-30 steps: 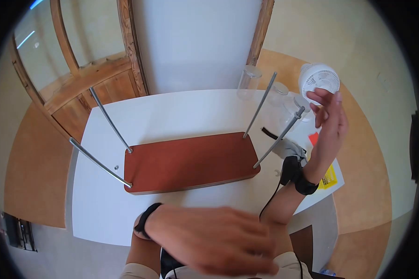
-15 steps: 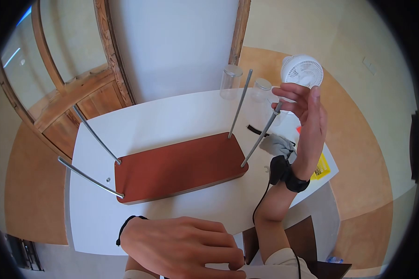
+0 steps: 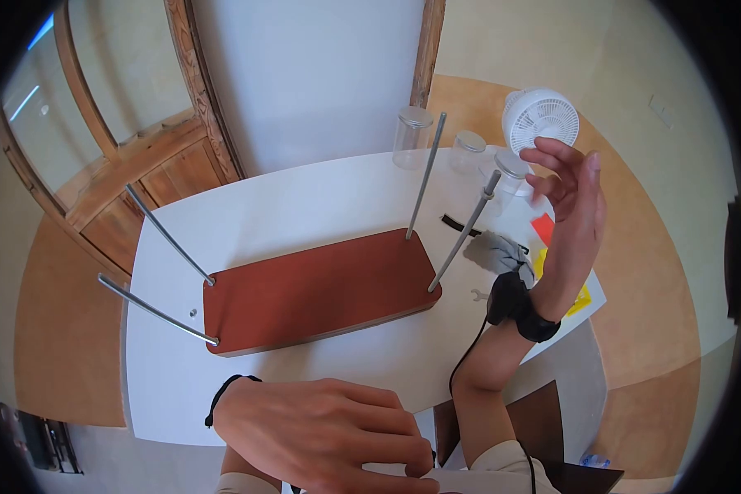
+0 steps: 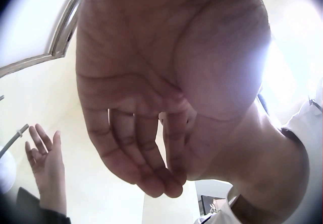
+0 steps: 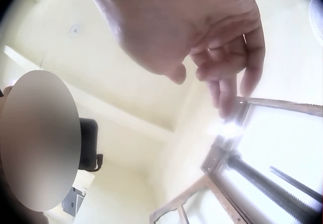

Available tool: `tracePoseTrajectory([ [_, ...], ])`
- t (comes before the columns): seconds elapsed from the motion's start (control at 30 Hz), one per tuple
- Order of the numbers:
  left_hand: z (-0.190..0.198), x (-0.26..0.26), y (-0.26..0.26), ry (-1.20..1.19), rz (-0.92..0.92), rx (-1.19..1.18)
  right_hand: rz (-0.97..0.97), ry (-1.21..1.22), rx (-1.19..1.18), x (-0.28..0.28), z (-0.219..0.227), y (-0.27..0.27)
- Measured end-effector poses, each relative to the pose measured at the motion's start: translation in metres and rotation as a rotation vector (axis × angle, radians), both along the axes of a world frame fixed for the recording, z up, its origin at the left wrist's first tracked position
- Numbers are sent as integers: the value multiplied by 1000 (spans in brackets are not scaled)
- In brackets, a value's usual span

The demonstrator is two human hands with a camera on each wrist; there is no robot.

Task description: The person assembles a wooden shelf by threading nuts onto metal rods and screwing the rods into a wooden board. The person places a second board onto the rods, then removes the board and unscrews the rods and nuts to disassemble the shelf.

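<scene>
A red-brown board [image 3: 321, 292] lies on the white table, with a metal rod standing up at each corner. On the front right rod [image 3: 461, 240] a small nut [image 3: 487, 195] sits a little below the top. My right hand [image 3: 575, 193] is raised just right of that rod, its fingers loosely bent and nothing in them, as the right wrist view also shows. Low in front of the board hovers my left hand [image 3: 325, 432], back up; its palm [image 4: 166, 57] and relaxed fingers are bare in the left wrist view.
Behind the right rods stand lidded clear jars [image 3: 412, 138] and a white fan [image 3: 543, 122]. A grey cloth item [image 3: 498, 251], a small wrench [image 3: 478, 295], a red piece [image 3: 542, 229] and a yellow tray [image 3: 580, 303] lie on the right. A loose nut [image 3: 193, 313] lies left of the board.
My left hand has shifted left and come to rest. My right hand reached to the front right rod's top, then drew back right. The nut now sits slightly lower on the rod.
</scene>
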State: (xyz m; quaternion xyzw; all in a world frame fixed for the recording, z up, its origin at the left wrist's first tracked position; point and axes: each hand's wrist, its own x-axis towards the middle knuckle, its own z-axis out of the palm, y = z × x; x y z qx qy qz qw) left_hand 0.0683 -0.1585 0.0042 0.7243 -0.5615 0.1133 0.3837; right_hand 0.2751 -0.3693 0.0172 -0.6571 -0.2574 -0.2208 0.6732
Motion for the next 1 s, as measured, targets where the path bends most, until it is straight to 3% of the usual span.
tracePoseTrajectory([
  [0.13,1,7,-4,18,-31,-19,145,48,-23,-11,2,6],
  [0.23,4,10,-2,47,-9,23,-28,52,-51,-4,3,-8],
  [0.33,-3,20,0,23,8,-3,55,11,58,-6,1,1],
  [0.47,-7,47,-7,160,240,-133,199,71,-22,-9,0,9],
  [0.53,-11,60,-10,203,343,-217,-40,59,-121,-6,4,5],
  [0.6,-17,70,-11,205,616,-236,0,41,-95,-2,1,-3],
  [0.77,-33,91,-15,233,679,-200,58,57,13,-11,1,16],
  [0.93,-46,95,-17,172,691,-75,-60,32,-158,1,0,-7],
  [1.0,-50,96,-19,155,698,-56,-20,27,-139,-1,-5,0],
])
